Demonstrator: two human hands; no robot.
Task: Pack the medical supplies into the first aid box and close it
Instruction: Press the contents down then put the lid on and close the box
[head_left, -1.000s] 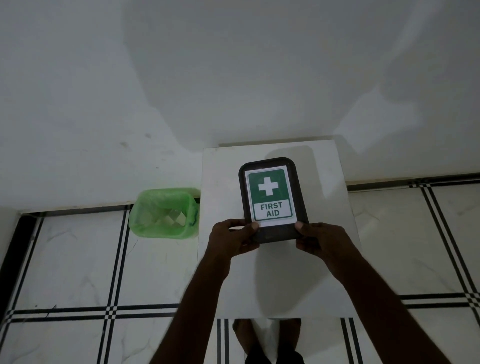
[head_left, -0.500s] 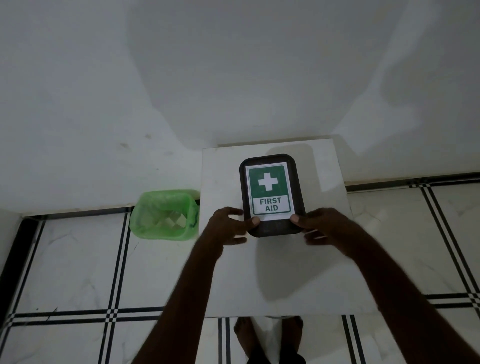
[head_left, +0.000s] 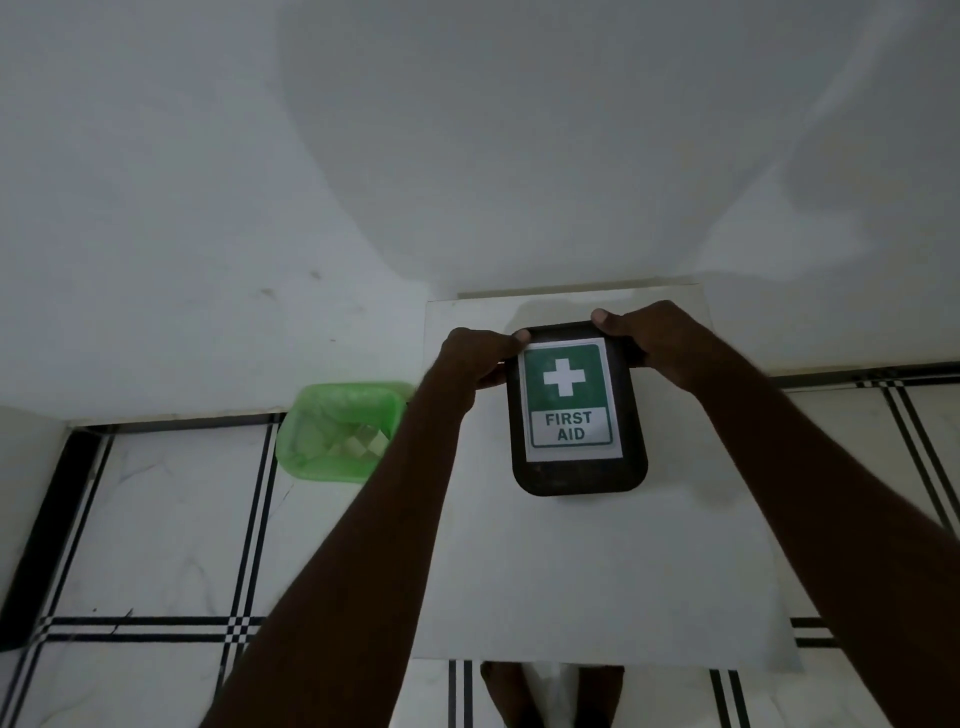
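Both the left hand (head_left: 480, 358) and the right hand (head_left: 641, 338) grip the far corners of the closed first aid box (head_left: 579, 410); opening it likely comes next, since no supplies are visible nearby.

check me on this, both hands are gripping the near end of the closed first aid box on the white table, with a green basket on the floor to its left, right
Not quite. The head view shows the left hand and right hand gripping the far end of the closed first aid box, not the near end. The white table and the green basket on the floor to its left are as you said.
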